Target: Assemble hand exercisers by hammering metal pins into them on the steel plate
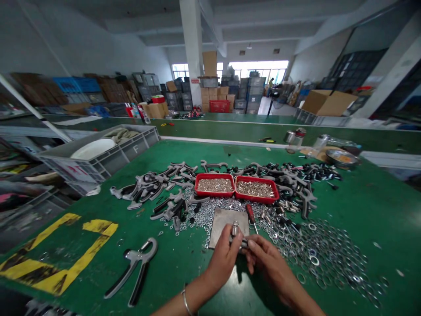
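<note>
Spring (234, 228) stands upright over the plate (222, 221), left hand (224, 251) pinching around it, thumb and fingers nearly together; right hand (265, 254) closes its fingertips on the metal base (244, 242) below. This piece looks part-built, though the fingers hide its fit. Left of the plate, 1 grip (134, 256) seems whole. Much appears unassembled: handles (154, 185) lie beyond and left of the plate, rings (315, 260) right, 2 well-filled trays (214, 194) behind.

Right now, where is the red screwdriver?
In the head view, the red screwdriver lies just right of the middle, beside the metal plate, between the right red tray and the person's right hand.
</note>
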A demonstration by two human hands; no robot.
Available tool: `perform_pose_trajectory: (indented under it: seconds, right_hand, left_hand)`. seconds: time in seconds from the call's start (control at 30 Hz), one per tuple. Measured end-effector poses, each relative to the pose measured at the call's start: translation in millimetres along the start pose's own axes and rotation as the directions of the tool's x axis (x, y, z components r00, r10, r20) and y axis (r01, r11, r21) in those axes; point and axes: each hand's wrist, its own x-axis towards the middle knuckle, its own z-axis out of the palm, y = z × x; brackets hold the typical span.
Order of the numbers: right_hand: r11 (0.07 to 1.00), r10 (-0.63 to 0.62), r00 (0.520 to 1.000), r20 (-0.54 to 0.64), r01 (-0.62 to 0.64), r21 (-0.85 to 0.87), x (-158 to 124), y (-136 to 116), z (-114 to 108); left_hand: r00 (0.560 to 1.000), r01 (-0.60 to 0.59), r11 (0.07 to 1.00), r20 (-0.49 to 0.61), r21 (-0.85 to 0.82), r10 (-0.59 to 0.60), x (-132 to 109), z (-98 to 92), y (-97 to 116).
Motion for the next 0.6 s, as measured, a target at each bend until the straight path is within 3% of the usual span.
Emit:
perform_pose_trajectory:
  seconds: [0.1,0.2,0.27,0.33,0.4,0.47,0.53,0.6]
  right_hand:
    - [1.0,0.009,1.0,-0.014,-0.009,0.028,1.6,3.0,1.8]
    - [0.958,-0.156,0.985,-0.068,0.134,-0.255,-2.5,4.7,-1.8]
    - [0.812,-0.351,0.935,-0.044,0.28,-0.513,-7.2,8.7,-4.5]
    - [0.596,-0.521,0.852,0.049,0.404,-0.693,-11.7,15.0,-6.9]
    - [0.417,-0.588,0.794,0.154,0.461,-0.784,-14.3,20.2,-9.7]
    - [0.317,-0.526,0.812,0.251,0.461,-0.829,-13.4,20.2,-16.5]
    - [0.27,-0.374,0.869,0.324,0.436,-0.858,-6.8,12.6,-33.2]
    - [0.223,-0.288,0.919,0.268,0.336,-0.915,7.1,-2.2,-64.0]
  left_hand:
    - [1.0,0.011,1.0,-0.022,0.023,-0.011,-2.9,2.0,-2.0]
    - [0.997,0.064,0.998,-0.036,0.003,-0.064,-3.4,1.2,7.6]
    - [0.994,0.11,0.993,0.0,-0.043,-0.11,-3.3,-0.1,15.1]
    - [0.986,0.166,0.982,0.019,-0.095,-0.165,-3.5,-1.0,17.7]
    - [0.979,0.202,0.97,0.021,-0.135,-0.201,-3.3,-1.1,13.8]
    - [0.976,0.216,0.963,0.033,-0.161,-0.213,-1.2,-1.2,6.1]
    - [0.978,0.21,0.964,0.018,-0.162,-0.21,4.0,-3.3,-0.7]
    - [0.982,0.177,0.976,-0.043,-0.126,-0.184,12.4,-8.1,-3.5]
